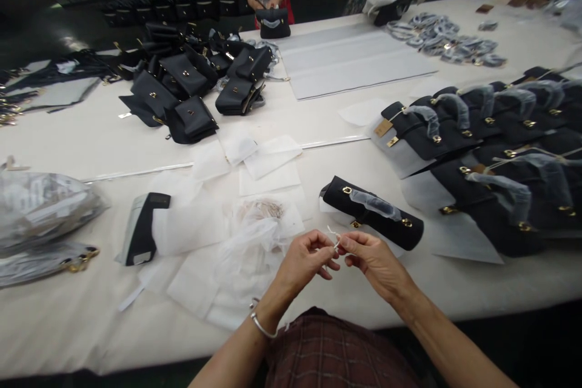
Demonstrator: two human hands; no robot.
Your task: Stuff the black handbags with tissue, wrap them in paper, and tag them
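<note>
Thin white string [335, 236] is pinched between the fingertips of both hands, just in front of a black handbag. My left hand [313, 257] holds it from the left, with a metal bangle at the wrist. My right hand [370, 257] grips it from the right, with thumb and index finger pressed together. The black handbag [375, 212] lies on the table just beyond my right hand, its handle wrapped in clear plastic, with gold rings at the handle ends. Left of my hands, a clear plastic bag [254, 248] rests near a small heap of string [266, 209].
Rows of black handbags [491, 194] stand at the right, and a pile of black bags [186, 82] lies at the back left. White paper sheets [191, 230], a dark device [148, 227] and plastic-wrapped items [45, 206] are on the left. Two people work across the table.
</note>
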